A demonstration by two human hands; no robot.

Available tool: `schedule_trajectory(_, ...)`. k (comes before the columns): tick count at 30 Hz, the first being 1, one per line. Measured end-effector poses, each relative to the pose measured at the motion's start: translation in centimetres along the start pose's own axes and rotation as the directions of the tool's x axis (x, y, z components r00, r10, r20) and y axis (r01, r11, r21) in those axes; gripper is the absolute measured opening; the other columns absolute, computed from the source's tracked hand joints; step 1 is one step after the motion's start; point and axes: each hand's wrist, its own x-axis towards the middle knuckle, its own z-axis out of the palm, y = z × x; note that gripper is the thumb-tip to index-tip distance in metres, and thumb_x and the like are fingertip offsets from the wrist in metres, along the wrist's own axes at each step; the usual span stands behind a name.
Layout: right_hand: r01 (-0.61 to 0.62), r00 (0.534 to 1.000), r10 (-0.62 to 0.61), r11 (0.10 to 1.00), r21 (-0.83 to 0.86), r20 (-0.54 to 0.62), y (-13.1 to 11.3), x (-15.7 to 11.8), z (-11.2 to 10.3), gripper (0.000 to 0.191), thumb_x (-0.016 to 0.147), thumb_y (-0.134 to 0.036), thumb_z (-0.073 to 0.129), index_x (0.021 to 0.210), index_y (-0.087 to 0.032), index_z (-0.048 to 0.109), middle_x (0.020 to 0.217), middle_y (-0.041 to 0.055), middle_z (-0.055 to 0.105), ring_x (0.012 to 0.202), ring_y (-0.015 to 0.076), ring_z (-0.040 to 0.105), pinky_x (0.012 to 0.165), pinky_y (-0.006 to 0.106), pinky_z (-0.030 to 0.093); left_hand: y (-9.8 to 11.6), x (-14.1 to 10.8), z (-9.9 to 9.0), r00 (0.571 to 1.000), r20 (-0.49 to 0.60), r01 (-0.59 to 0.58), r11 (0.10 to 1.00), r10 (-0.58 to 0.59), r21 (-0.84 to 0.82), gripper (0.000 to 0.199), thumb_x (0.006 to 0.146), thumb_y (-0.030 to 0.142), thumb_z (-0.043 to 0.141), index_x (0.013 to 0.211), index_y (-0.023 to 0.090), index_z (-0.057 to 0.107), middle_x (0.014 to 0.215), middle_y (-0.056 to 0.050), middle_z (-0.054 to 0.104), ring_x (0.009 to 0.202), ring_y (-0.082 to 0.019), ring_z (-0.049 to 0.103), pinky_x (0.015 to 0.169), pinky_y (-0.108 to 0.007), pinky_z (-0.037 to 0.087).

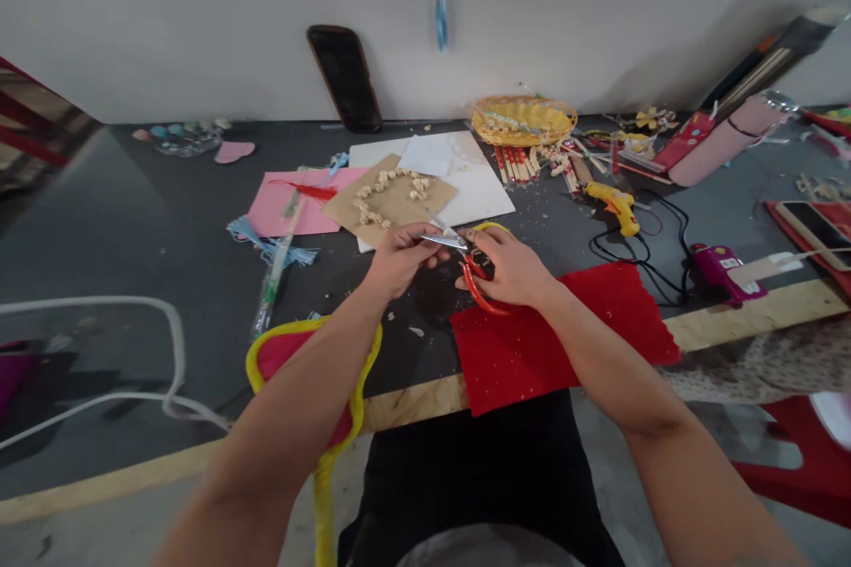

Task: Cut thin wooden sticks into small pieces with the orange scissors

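Observation:
My right hand (509, 267) is wrapped round the red handles of a pair of scissors (480, 288), whose blades point left. Close to the blade tips, my left hand (401, 260) has its fingers pinched together; what they hold is too small to make out. Just behind both hands, a brown paper piece (399, 211) bears a curved row of small cream clusters (372, 195). It overlaps a white board (488, 186) and a pink sheet (259, 208). A red cloth (519, 354) lies partly under my right forearm.
A phone (344, 78) leans on the wall. At the back right are a yellow basket (524, 120), a yellow glue gun (615, 205) with a black cable and a pink bottle (731, 137). A yellow-edged pink item (285, 350) lies beneath my left forearm.

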Motion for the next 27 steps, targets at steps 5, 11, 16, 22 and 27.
schedule_trajectory(5,0.034,0.999,-0.035,0.997,0.063,0.017,-0.1,-0.1,-0.2,0.066,0.082,-0.058,0.061,0.133,-0.019,0.046,0.126,0.0135,0.055,0.115,0.0268,0.056,0.093,0.04,0.049,0.6,-0.3,0.4,0.998,0.029,0.06,0.993,-0.057,-0.104,0.031,0.053,0.032,0.086,0.069,0.014,0.067,0.052,-0.002,0.065,0.041,-0.007,0.05,0.043,-0.018,0.038)
schedule_trajectory(11,0.009,1.0,-0.009,1.0,-0.023,0.013,-0.4,0.0,0.0,0.066,0.084,-0.06,0.057,0.134,-0.018,0.047,0.124,0.0144,0.057,0.114,0.0278,0.057,0.093,0.04,0.049,0.8,-0.4,0.5,0.998,0.023,0.059,0.992,-0.057,-0.111,0.03,0.055,0.032,0.085,0.068,0.013,0.067,0.052,-0.003,0.064,0.042,-0.007,0.049,0.043,-0.019,0.038)
schedule_trajectory(16,-0.03,0.999,0.03,0.998,-0.052,0.009,-1.2,-0.1,-0.3,0.063,0.085,-0.06,0.055,0.131,-0.018,0.049,0.122,0.0142,0.06,0.107,0.0267,0.061,0.089,0.038,0.05,0.6,-0.3,0.5,1.0,-0.014,0.004,0.998,-0.005,-0.067,0.03,0.057,0.035,0.085,0.068,0.013,0.068,0.054,-0.003,0.064,0.043,-0.007,0.049,0.043,-0.02,0.037)
schedule_trajectory(22,-0.065,0.998,0.065,0.998,-0.011,-0.004,-1.0,-0.3,-0.5,0.061,0.083,-0.06,0.059,0.13,-0.022,0.049,0.125,0.012,0.059,0.11,0.027,0.06,0.085,0.038,0.051,0.1,-0.1,0.3,0.997,-0.019,-0.076,0.997,0.076,0.017,0.028,0.062,0.038,0.083,0.071,0.014,0.071,0.058,-0.003,0.066,0.047,-0.008,0.051,0.045,-0.02,0.038)
schedule_trajectory(27,-0.054,0.999,0.054,0.996,0.072,0.003,-0.3,-0.2,-0.7,0.063,0.077,-0.056,0.067,0.128,-0.023,0.049,0.129,0.0121,0.055,0.119,0.0288,0.053,0.093,0.042,0.048,-0.4,0.1,0.5,0.996,-0.032,-0.079,0.997,0.079,0.014,0.028,0.061,0.037,0.082,0.074,0.015,0.07,0.056,-0.002,0.065,0.048,-0.009,0.053,0.046,-0.02,0.039)
